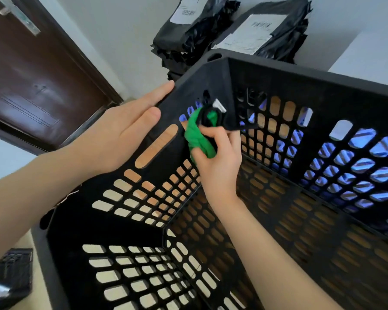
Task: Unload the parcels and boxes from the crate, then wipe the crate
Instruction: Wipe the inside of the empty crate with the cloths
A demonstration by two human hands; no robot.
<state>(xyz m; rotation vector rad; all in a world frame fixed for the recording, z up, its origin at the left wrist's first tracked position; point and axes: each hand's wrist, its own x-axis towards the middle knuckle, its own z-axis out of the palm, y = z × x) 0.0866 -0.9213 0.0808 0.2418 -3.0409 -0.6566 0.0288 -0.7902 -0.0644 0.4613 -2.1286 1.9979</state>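
Observation:
A large black perforated plastic crate (300, 90) fills most of the view, and nothing lies inside it. My right hand (217, 157) is inside, shut on a bunched green cloth (197, 137) pressed against the inner far-left corner near a small white tag (218, 106). Flat on the outer left rim lies my left hand (126, 128), fingers extended and together, steadying the crate. Two stacks of black plastic parcels with white labels (188, 25) (267, 30) stand against the wall behind the crate.
A dark brown door (31, 70) stands at the upper left. Another black wrapped parcel (9, 278) lies on the floor at the lower left. Through the crate's holes I see a wooden surface and something blue on the right. A white wall is behind.

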